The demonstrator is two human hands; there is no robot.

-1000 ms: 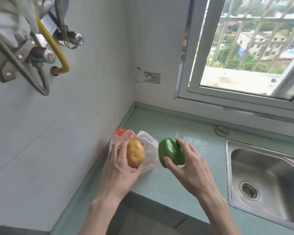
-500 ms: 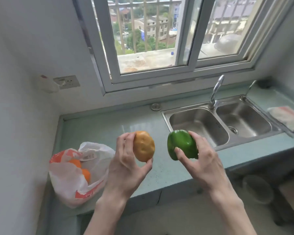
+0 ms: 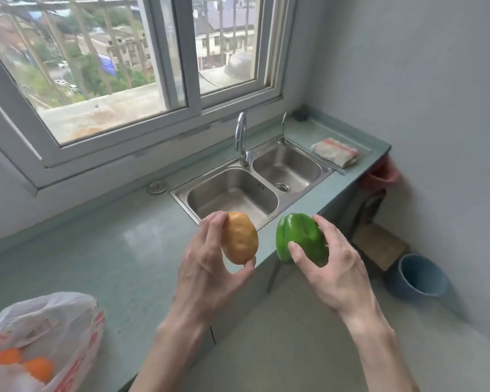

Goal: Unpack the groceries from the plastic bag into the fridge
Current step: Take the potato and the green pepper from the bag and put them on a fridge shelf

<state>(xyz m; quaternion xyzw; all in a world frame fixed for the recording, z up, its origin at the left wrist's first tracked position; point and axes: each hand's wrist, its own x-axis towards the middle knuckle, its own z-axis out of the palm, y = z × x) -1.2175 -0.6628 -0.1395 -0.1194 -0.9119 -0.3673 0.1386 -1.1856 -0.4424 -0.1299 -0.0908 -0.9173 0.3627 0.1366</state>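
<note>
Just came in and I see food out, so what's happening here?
A person is unpacking groceries. The left hand holds a potato and the right hand holds a green bell pepper, both lifted near the sink. The plastic bag sits on the counter with orange items inside. No fridge is in view.

Both bare forearms rise from the 6 o'clock edge, hands side by side and apart. The left hand (image 3: 207, 267) has its back to the camera, fingers curled closed, thumb tip low toward 3 o'clock. The right hand (image 3: 333, 267) mirrors it, fingers spread and wrapped, thumb pointing toward 10 o'clock.
</note>
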